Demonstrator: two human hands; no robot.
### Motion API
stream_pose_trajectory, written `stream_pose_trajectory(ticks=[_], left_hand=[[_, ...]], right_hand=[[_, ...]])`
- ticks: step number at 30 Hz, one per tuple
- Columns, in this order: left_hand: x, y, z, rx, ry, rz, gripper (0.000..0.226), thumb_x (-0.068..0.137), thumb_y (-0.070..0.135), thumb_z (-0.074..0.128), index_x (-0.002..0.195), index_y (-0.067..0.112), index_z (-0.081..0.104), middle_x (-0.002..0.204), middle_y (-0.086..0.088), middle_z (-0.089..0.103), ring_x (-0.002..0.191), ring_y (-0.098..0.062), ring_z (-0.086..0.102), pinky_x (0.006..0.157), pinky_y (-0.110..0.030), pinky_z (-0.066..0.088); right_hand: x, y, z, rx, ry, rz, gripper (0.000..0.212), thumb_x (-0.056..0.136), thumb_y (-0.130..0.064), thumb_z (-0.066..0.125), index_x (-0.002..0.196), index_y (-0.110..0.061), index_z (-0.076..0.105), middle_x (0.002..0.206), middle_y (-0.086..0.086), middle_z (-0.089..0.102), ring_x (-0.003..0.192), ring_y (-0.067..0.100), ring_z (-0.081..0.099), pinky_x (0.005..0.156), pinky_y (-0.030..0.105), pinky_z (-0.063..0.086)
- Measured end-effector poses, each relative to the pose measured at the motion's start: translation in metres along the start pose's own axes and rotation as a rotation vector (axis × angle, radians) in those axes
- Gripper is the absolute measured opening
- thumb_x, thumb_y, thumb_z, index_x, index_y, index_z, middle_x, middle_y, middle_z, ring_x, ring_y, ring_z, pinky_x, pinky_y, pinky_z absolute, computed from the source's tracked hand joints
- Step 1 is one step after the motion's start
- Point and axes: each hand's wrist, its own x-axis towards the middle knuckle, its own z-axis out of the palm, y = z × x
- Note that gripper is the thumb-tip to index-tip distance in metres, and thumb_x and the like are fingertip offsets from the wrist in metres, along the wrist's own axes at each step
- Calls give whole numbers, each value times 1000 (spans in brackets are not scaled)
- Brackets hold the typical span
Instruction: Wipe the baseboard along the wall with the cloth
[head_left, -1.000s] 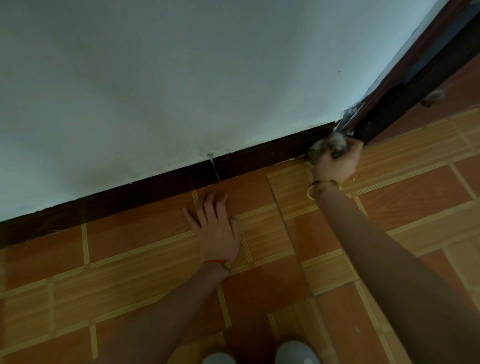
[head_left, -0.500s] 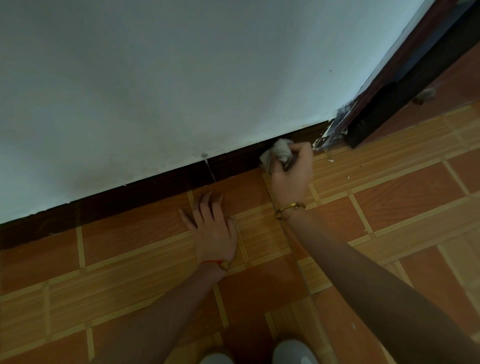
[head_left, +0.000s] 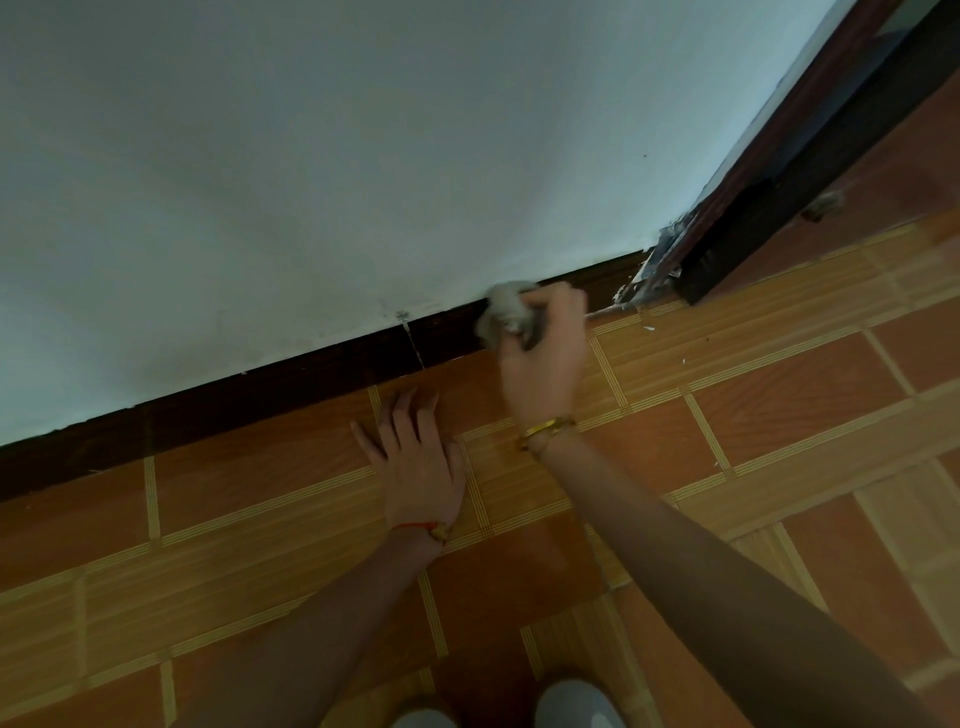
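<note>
A dark brown baseboard (head_left: 270, 395) runs along the foot of the white wall (head_left: 363, 156), rising from lower left to upper right. My right hand (head_left: 545, 353) is closed around a crumpled grey cloth (head_left: 504, 312) and presses it against the baseboard, right of a thin vertical crack (head_left: 415, 348). A gold bracelet circles that wrist. My left hand (head_left: 421, 462) lies flat on the floor tiles with fingers spread, just in front of the baseboard; a red string is on its wrist.
Orange and tan floor tiles (head_left: 779, 415) cover the floor. A dark door frame (head_left: 769, 208) stands at the right end of the baseboard, with chipped paint and white flecks at its foot. My two shoe tips (head_left: 571, 701) show at the bottom edge.
My right hand has slid the cloth leftward along the baseboard, away from the door frame corner toward the crack. My left hand has stayed flat on the tiles.
</note>
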Motion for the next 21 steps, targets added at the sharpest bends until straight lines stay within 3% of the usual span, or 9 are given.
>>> stream_pose_trajectory(ticks=[4,11,14,17,21], left_hand=[[0,-1,1,17,20,8,45,92,28,40,135,13,45,138,-16,49,128,-41,47,113,-74,18],[0,1,0,2,20,11,47,91,24,39,135,12,52,141,-14,48,134,-38,43,114,-74,13],[0,0,1,0,26,12,47,90,22,42,135,12,52,141,-13,48,134,-37,43,115,-73,12],[0,0,1,6,26,13,47,90,21,44,135,13,52,142,-13,48,135,-37,43,115,-73,13],[0,0,1,5,15,7,48,90,23,43,137,13,51,142,-13,47,136,-36,42,116,-73,12]], right_hand=[[-24,-9,17,-8,-274,-191,28,72,7,68,94,-6,57,105,7,49,84,7,50,67,5,40],[-8,51,-11,-331,-319,-86,35,78,-7,72,111,-9,61,114,12,50,103,25,51,86,37,52],[-4,67,-16,-450,-402,-120,40,79,-14,73,116,-8,59,117,15,50,105,29,48,87,38,49],[10,77,-26,-515,-340,-121,39,79,-11,73,115,-6,60,118,16,50,107,30,48,90,39,49],[37,97,-53,-568,-126,114,39,85,-9,64,123,-4,55,127,19,45,116,33,44,101,40,42]])
